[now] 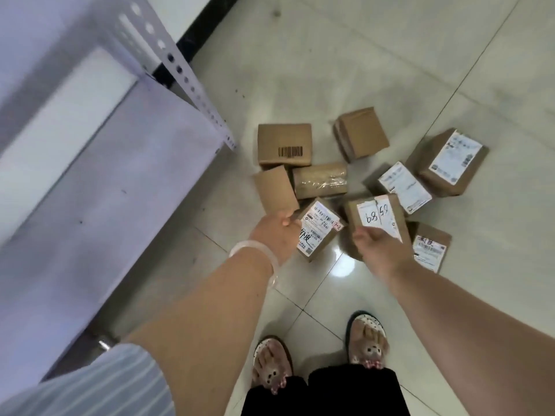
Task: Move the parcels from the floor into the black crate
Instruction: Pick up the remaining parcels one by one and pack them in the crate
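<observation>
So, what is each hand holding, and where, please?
Left hand grips a plain brown cardboard box by its near end; right hand, a hand-numbered brown cardboard box by its near corner.

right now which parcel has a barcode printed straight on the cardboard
The brown box nearest the shelf leg, at the pile's back left: a black barcode sits directly on its cardboard; others are plain or white-labelled.

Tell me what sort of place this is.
Probably a parcel storeroom or pickup point: labelled cardboard parcels scattered on a tiled floor beside a white perforated-steel shelving rack.
</observation>
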The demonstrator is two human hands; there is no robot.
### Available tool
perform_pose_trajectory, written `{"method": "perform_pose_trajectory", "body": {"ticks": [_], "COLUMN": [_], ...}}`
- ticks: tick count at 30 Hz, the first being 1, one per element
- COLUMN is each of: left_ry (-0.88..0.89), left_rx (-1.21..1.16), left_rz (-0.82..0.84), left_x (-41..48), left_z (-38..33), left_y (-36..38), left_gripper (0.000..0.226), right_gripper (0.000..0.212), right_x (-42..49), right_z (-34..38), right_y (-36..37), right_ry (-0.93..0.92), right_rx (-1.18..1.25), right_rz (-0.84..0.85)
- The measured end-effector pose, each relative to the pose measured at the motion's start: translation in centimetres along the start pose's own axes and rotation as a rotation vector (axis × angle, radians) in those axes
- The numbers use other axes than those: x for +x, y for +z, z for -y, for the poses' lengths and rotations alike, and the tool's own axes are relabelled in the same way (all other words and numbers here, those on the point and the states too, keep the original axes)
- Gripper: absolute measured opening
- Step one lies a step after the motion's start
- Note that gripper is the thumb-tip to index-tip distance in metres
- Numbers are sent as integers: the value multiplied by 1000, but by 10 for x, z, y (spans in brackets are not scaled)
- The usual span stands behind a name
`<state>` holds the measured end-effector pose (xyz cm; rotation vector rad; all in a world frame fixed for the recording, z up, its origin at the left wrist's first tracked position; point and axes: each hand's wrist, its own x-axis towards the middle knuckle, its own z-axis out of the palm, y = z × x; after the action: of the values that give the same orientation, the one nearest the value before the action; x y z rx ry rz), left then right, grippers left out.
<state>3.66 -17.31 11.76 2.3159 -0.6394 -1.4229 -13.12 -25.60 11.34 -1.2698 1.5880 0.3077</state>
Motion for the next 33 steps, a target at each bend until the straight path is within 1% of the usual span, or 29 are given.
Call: {"method": "perform_pose_trajectory", "body": {"ticks": [1, 3, 5, 7, 9, 11, 12, 14, 16, 17, 19, 22, 25, 26, 28, 29, 30, 33], "left_ry": [2, 26, 43, 29, -19, -36, -45, -104, -196, -251, -306, -293, -252, -242, -223, -212, -192, -71], "left_rx": [-21, -18, -19, -1, -27, 33, 76, 147, 152, 79, -163, -379, -504, -555, -648, -684, -711, -720], "left_rz": [-15, 13, 17, 36, 94, 114, 115, 128, 128, 130, 119, 68, 43, 38, 16, 7, 2, -2], "left_x": [19, 46, 74, 95, 111, 118, 120, 122, 125, 125, 123, 111, 92, 83, 61, 48, 33, -23], "left_z": [13, 29, 40, 49, 57, 59, 60, 61, 65, 67, 69, 68, 59, 52, 29, 14, -2, -59], "left_y": [15, 42, 60, 71, 82, 90, 94, 98, 101, 101, 99, 91, 77, 68, 46, 33, 20, -32], "left_gripper": [40, 38, 39, 46, 56, 62, 64, 66, 66, 64, 52, 37, 33, 31, 24, 22, 23, 25], "right_gripper": [42, 46, 49, 51, 53, 56, 59, 61, 56, 53, 50, 50, 40, 39, 36, 31, 29, 36], "right_x": [18, 49, 75, 96, 109, 117, 119, 122, 122, 121, 117, 106, 84, 75, 52, 37, 20, -42], "right_z": [-15, -40, -60, -71, -74, -69, -68, -66, -66, -65, -63, -53, -31, -21, 7, 23, 41, 96], "right_y": [12, 31, 44, 54, 63, 72, 76, 83, 83, 82, 79, 71, 57, 51, 35, 25, 12, -32], "right_ry": [14, 58, 64, 69, 91, 80, 71, 78, 86, 88, 84, 76, 18, -5, -41, -47, -60, -166], "right_rx": [38, 121, 126, 129, 176, 149, 137, 195, 247, 255, 273, 304, 321, 343, 382, 403, 425, 437], "right_rz": [24, 52, 84, 121, 145, 193, 218, 226, 209, 204, 186, 146, 119, 124, 116, 96, 69, -4]}}
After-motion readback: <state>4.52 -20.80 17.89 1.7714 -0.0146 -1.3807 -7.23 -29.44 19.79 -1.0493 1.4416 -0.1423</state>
